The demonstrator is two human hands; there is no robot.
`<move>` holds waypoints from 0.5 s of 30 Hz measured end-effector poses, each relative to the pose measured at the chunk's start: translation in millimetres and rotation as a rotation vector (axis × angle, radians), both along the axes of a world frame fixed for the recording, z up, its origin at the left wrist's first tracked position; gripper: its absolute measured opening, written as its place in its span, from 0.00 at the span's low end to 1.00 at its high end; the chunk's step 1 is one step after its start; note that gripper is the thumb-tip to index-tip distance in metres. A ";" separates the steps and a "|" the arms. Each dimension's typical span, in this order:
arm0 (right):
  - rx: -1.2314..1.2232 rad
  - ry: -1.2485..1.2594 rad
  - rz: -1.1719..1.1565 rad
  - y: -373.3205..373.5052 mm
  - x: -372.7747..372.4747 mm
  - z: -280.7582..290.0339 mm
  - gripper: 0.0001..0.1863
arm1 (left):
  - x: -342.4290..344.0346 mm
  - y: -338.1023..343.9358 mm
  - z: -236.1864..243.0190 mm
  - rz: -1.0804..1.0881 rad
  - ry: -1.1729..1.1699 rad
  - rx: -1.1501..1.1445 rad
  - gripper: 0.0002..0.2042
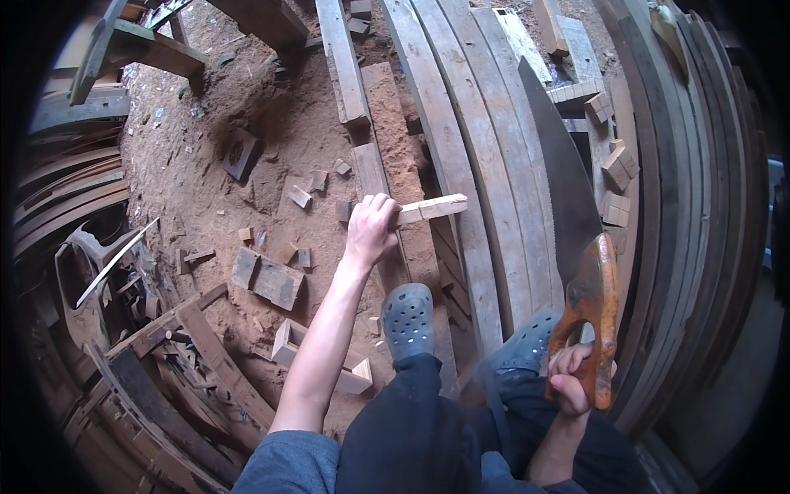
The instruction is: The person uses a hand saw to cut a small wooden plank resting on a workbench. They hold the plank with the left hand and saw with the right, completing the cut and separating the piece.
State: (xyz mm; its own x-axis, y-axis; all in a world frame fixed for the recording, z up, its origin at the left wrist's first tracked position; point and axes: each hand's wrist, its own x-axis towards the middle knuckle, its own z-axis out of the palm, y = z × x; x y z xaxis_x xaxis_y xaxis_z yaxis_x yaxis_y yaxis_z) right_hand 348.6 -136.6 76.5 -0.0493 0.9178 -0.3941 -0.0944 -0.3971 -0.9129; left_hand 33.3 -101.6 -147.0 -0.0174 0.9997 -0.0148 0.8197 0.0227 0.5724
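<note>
While the left forearm is extended up and slightly rightward from the lower edge, almost straight, the left hand [372, 229] is held back-side up, with its fingers curled down over the near end of a narrow pale wooden strip [432, 210]. The strip is gripped closely; its free end is pointed right, over the leftmost of several long grey planks [448, 156]. Whether it is rested on that plank cannot be told.

The right arm is kept bent and low at the person's side. By the right hand [571, 377] the orange handle [607, 309] of a handsaw is clasped, fingers wrapped through the grip, thumb side visible. The dark saw blade [568, 185] is directed forward and slightly left, well apart from the strip; contact with the planks beneath cannot be confirmed.

Grey perforated clogs [409, 317] are worn. Wood offcuts [270, 278] are scattered over sawdust-covered ground [177, 156] at left.
</note>
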 end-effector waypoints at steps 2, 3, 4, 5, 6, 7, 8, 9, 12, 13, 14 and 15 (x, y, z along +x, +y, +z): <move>-0.030 -0.010 0.019 0.9 -1.1 -1.6 0.12 | -2.0 -1.4 -4.9 -0.003 -0.025 0.063 0.16; -0.042 -0.018 0.020 1.4 -1.5 -2.5 0.11 | -2.6 -2.0 -6.7 -0.008 -0.036 0.064 0.16; -0.028 -0.061 0.043 1.9 -1.6 -2.9 0.11 | -2.6 -2.2 -7.9 -0.010 -0.043 0.060 0.16; -0.014 -0.103 0.067 2.2 -1.7 -3.4 0.10 | -3.2 -2.3 -8.5 -0.011 -0.049 0.057 0.16; -0.013 -0.159 0.100 2.5 -1.5 -3.4 0.10 | -3.2 -2.4 -8.5 -0.011 -0.054 0.054 0.16; -0.011 -0.179 0.113 2.6 -1.3 -3.3 0.10 | -2.3 -2.8 -8.2 -0.001 -0.046 0.060 0.16; -0.022 -0.215 0.132 2.9 -0.9 -3.2 0.10 | -1.2 -3.5 -7.4 0.009 -0.039 0.067 0.17; -0.003 -0.228 0.137 3.2 -0.6 -2.8 0.10 | 0.4 -4.0 -6.5 0.014 -0.036 0.066 0.17; 0.028 -0.303 0.180 3.9 0.2 -2.0 0.09 | 4.5 -5.5 -3.1 0.047 -0.014 0.047 0.16; 0.019 -0.311 0.185 4.1 0.3 -1.5 0.09 | 5.5 -6.2 -1.8 0.066 -0.036 0.061 0.16; 0.027 -0.316 0.187 4.3 0.3 -1.2 0.09 | 6.2 -7.0 -0.6 0.083 -0.058 0.063 0.16; 0.039 -0.336 0.201 4.4 0.1 -1.2 0.09 | 6.7 -7.6 0.6 0.101 -0.079 0.064 0.16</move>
State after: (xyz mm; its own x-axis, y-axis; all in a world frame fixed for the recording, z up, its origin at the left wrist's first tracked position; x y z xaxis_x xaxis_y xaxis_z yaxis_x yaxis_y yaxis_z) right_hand 348.7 -132.2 75.3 -0.1034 0.9176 -0.3838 0.2884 -0.3416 -0.8945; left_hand 40.0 -109.1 -146.4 -0.1192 0.9919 0.0435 0.7674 0.0642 0.6380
